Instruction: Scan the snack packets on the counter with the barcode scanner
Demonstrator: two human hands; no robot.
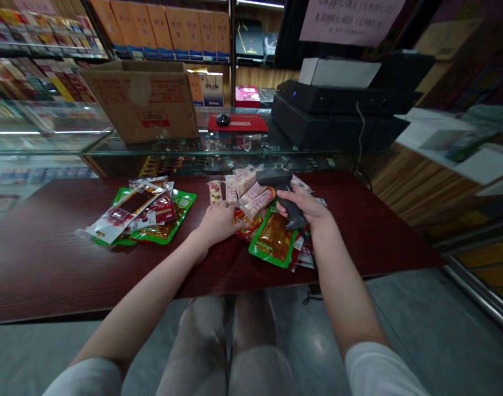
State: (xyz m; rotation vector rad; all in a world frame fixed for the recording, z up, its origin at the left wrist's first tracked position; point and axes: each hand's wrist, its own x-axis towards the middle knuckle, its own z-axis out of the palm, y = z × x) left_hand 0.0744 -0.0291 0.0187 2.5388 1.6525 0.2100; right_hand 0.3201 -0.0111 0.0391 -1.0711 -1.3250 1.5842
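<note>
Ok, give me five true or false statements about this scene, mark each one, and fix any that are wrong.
1. The right hand holds a scanner. True.
2. The left hand grips the mouse. False: the mouse sits on the red mat, farther back than that hand.
3. Green-edged packets lie on both sides of the left hand. True.
4. The cardboard box stands to the right of the red mat. False: it stands to the left.
5. Several wrapped bars lie near the scanner. True.

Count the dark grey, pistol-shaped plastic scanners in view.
1: the dark grey, pistol-shaped plastic scanner, held in the bare right hand over the right heap of shiny plastic packets on the red-brown wooden table.
</note>
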